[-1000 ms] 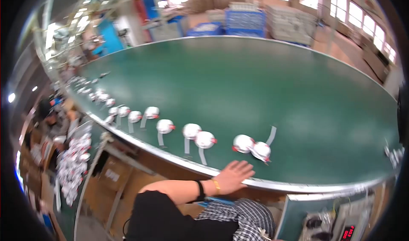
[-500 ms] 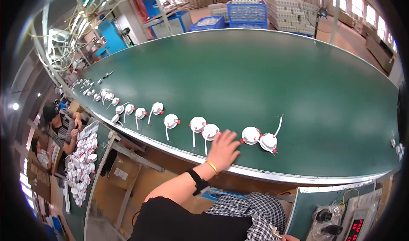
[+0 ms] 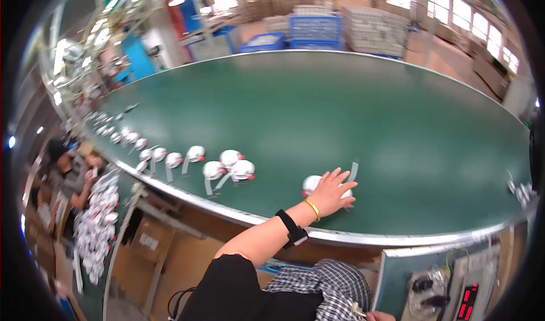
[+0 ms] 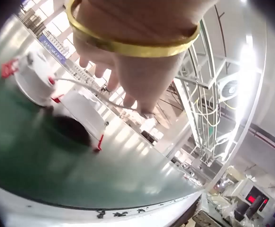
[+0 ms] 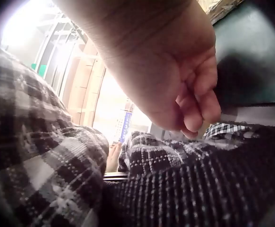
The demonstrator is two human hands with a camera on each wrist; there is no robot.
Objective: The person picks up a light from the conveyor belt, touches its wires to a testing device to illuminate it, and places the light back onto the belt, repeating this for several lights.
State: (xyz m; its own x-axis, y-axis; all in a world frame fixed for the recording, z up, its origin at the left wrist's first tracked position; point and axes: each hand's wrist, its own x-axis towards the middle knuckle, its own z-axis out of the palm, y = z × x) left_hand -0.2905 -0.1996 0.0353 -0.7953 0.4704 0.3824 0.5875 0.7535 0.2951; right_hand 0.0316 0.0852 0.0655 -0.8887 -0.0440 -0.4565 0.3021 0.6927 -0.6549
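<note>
My left hand (image 3: 331,192), wearing a gold bracelet, reaches over two round white lamp fixtures with red clips near the table's front edge. Its fingers are spread and straight. One fixture (image 3: 311,184) shows left of the hand, while the other is mostly covered by it. The left wrist view shows the left fixture (image 4: 35,81) beside the right fixture (image 4: 82,115), a thin white cable (image 4: 88,87) rising toward my fingers. Low down at my lap, my right hand (image 5: 175,82) hangs with loosely curled fingers and holds nothing.
More white fixtures (image 3: 243,169) with cables trail leftward along the green table (image 3: 340,111). At the right edge lies a small cluster (image 3: 521,192). A meter with red digits (image 3: 466,301) stands front right. Another person (image 3: 76,173) works beside a heap of fixtures (image 3: 97,224).
My left hand has moved forward from the edge, then right to the right-hand pair of fixtures. The middle pair now sits further left, close to its neighbour. The head view has shifted.
</note>
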